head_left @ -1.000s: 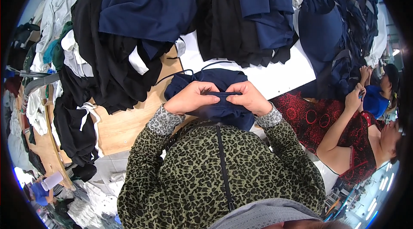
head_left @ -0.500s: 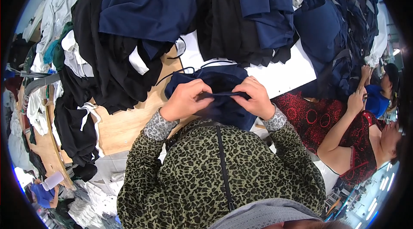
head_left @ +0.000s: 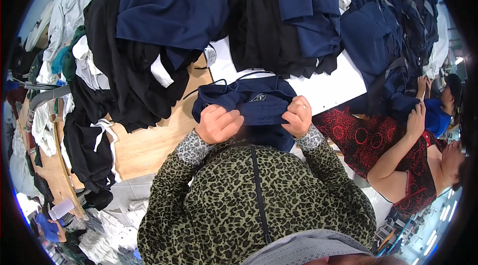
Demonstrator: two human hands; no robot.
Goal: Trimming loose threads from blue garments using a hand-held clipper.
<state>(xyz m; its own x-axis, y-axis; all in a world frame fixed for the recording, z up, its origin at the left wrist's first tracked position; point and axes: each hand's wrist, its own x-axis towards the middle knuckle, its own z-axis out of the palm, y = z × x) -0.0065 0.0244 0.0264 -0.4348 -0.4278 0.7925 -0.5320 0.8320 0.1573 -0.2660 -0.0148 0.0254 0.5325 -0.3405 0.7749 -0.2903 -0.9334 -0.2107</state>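
A navy garment (head_left: 266,114) with a wide band and a dark drawstring (head_left: 209,86) lies at the near edge of the table. My left hand (head_left: 219,124) is closed on the band's left end, and my right hand (head_left: 298,116) grips its right end, so the band is stretched between them. A small light print shows on the inner face behind the band. Below my hands the rest of the cloth hangs over the edge toward my body.
A navy and black garment pile (head_left: 169,11) rises at the far left, beside more black clothes (head_left: 253,21). Under them are a white board (head_left: 326,83) and a wooden tabletop (head_left: 137,148). Close on my right sits a co-worker in a red and black patterned garment (head_left: 383,140).
My hands have moved apart, drawing the band wide, and the print inside now shows. Both hands have turned into fists around the cloth.
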